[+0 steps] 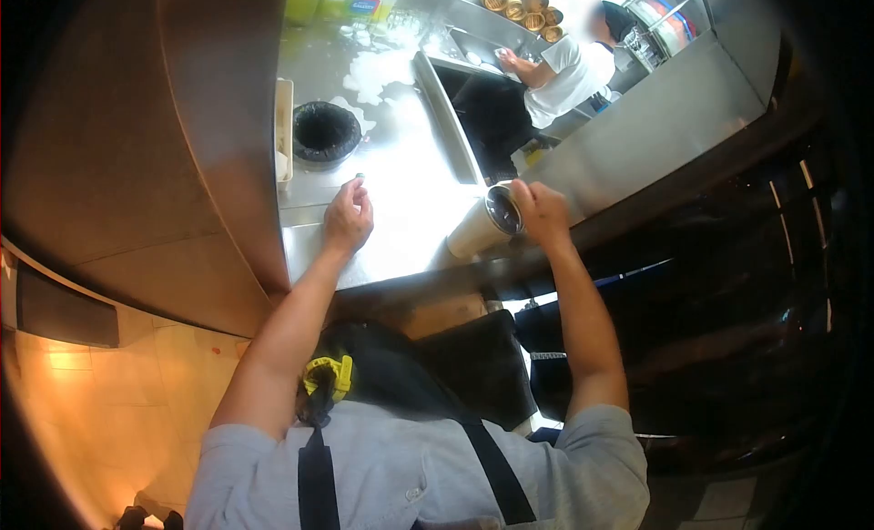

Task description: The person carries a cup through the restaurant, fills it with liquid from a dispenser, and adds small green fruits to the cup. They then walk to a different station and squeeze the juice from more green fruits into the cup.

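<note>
A tall beige-metallic tumbler [473,229] with a dark, glossy top tilts over the front edge of the steel counter. My right hand [543,213] is closed at its top right side, and the exact grip, on rim or handle, is partly hidden. Over the counter to the left, my left hand [349,216] has its fingers curled together. A tiny dark thing shows at those fingertips, too small to name. Beyond that hand stands a round bin [326,132] lined with a black bag.
The steel counter [391,248] has wet or foamy patches at the back. A narrow tray [284,129] lies along its left edge, and a clear container [360,4] stands far back. A co-worker in a white shirt [574,79] works at a sink beyond, near stacked round baskets [533,11].
</note>
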Available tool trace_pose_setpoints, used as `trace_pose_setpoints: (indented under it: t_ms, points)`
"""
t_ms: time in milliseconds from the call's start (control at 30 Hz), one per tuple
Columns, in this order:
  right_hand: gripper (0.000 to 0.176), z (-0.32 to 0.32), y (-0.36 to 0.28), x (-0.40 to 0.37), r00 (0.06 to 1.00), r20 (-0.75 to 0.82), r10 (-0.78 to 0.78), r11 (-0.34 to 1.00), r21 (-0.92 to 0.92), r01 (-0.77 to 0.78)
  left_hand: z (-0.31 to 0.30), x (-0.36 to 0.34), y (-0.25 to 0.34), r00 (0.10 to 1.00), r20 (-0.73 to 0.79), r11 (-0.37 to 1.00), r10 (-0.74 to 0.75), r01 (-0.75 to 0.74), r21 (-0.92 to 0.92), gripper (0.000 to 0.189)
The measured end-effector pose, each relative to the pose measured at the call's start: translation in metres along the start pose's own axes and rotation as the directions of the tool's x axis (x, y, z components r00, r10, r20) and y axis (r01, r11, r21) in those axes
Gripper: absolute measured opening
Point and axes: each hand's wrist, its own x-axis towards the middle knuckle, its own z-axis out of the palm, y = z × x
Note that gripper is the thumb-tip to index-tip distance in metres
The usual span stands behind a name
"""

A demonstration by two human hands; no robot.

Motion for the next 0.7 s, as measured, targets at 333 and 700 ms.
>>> trace_pose_setpoints:
  t_ms: [333,700]
  points:
    - [0.033,-0.058,-0.128,0.065,0.717,-0.606,0.345,0.833,0.55,0.064,-0.005,0.001,0.005,1.0,0.006,1.0,-0.004,0.004,0.003,0.033]
    - [0.049,0.012,-0.174,0.057,0.982,-0.096,0.163,0.801,0.594,-0.075,-0.009,0.0,0.002,0.999,0.011,0.999,-0.045,0.045,-0.012,0.036]
